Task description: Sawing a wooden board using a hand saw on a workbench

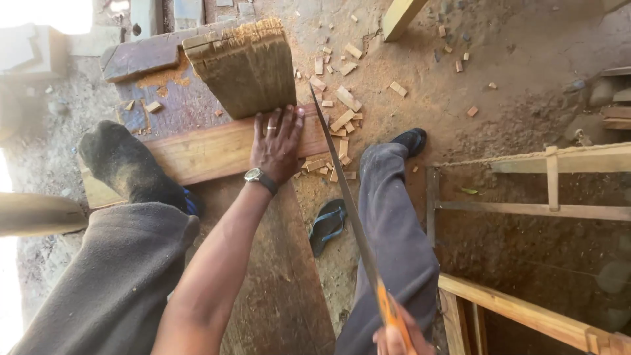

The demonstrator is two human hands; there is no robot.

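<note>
Dirt floor (526,39), offcuts | left hand (276,141) fingers spread flat on plank (197,151) | right hand (394,338) fingers closed around handsaw (348,204)

Your left hand (277,143) lies palm down with the fingers spread and pointing away from you, a ring on one finger and a watch on the wrist, and the bare forearm runs straight back toward you with the elbow low in view. Your right hand (394,338) sits at the bottom edge, close to your body, closed in a fist with only the knuckles and thumb side showing. Your left knee is raised and bent with the socked foot planted forward, while your right leg stretches down and away.
</note>
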